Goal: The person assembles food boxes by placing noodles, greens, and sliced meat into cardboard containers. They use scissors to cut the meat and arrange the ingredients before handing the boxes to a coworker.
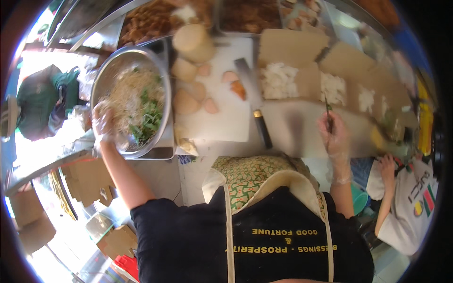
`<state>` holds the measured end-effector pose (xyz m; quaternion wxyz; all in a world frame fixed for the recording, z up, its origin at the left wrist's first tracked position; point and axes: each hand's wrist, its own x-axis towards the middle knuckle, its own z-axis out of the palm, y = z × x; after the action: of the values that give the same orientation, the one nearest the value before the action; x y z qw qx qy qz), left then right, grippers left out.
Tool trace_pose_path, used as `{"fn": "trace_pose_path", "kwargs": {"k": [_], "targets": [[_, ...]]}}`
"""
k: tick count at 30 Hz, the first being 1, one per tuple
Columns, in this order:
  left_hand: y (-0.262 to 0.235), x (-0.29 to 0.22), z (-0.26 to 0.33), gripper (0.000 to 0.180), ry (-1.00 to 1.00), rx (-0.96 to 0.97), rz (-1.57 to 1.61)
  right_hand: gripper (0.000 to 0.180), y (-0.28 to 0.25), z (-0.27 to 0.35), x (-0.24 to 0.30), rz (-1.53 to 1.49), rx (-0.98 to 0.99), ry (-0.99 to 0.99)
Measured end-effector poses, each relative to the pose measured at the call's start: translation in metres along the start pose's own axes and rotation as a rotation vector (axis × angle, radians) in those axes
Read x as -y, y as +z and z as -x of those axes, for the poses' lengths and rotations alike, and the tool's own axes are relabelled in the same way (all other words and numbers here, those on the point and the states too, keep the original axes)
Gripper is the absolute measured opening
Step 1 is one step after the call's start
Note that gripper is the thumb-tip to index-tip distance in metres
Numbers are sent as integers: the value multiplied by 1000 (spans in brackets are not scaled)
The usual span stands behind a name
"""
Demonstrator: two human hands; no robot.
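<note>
My left hand (104,125), in a clear plastic glove, grips the left rim of a large metal bowl (166,115). Pale shredded strands (123,92) and green herb leaves (150,118) fill the bowl. My right hand (335,132), gloved too, is closed round a slim dark thing (329,113) with a greenish tip; its kind is too blurred to tell. Just beyond that hand, white chopped pieces (334,88) lie in heaps on brown paper sheets (309,80). Between my hands, a cleaver (255,96) with a black handle rests along the right edge of a white cutting board (226,122).
A thick pale food roll (193,43), cut slices (187,101) and an orange piece (239,89) sit on the board. Trays of brown food (250,18) line the far side. Another person's arm (388,179) is at the right; a green bag (42,101) is at the left.
</note>
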<state>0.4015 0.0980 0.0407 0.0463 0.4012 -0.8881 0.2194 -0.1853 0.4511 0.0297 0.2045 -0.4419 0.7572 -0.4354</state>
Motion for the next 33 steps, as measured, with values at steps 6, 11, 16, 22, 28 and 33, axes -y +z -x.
{"fn": "trace_pose_path", "kwargs": {"k": [6, 11, 16, 22, 28, 33], "targets": [[-90, -83, -56, 29, -859, -326, 1411, 34, -36, -1, -20, 65, -8, 110], [-117, -262, -125, 35, -638, -311, 1871, 33, -43, 9, -32, -92, 37, 177], [-68, -406, -197, 39, -525, 198, 1934, 33, -44, 25, -42, -64, 97, 242], [-53, -483, -235, 71, -472, 711, 1306, 39, -56, 39, -54, -183, 289, 326], [-71, -483, -250, 78, 95, 576, 899, 38, -70, 49, -82, -224, 302, 278], [-44, -476, -238, 54, -293, 450, 1036, 41, -68, 29, -84, -198, 190, 211]]}}
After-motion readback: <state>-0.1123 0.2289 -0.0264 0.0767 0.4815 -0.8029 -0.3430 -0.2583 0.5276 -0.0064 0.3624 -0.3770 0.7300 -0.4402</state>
